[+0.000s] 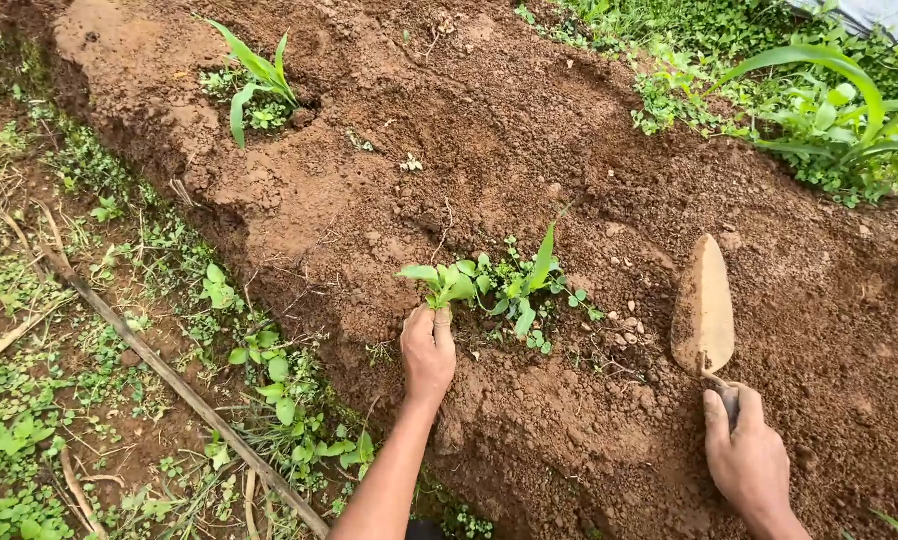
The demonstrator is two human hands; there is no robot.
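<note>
Your left hand [428,352] is pinched shut around a small leafy weed [444,283] at the near edge of the raised soil bed [389,150], gripping it low, right where the stems meet the dirt. That's the spot you want, I'd say: grab at the base rather than the leaves, so the root comes along instead of snapping off. Pull straight up, and go easy, because a young corn seedling [539,265] stands just beside that clump with more little weeds around its foot.

Your right hand [747,455] is closed on the handle of a trowel [704,308], blade resting flat on the soil well to the right. If the roots feel stubborn, loosening the dirt with the tip would probably help.

The bed is loose, crumbly reddish-brown earth with small pebbles scattered near the trowel. Another corn seedling [259,75] grows further up the bed. A weedy path [59,400] with a long stick [169,375] lying on it runs along the left, and bigger green plants [839,110] crowd the far right corner.
</note>
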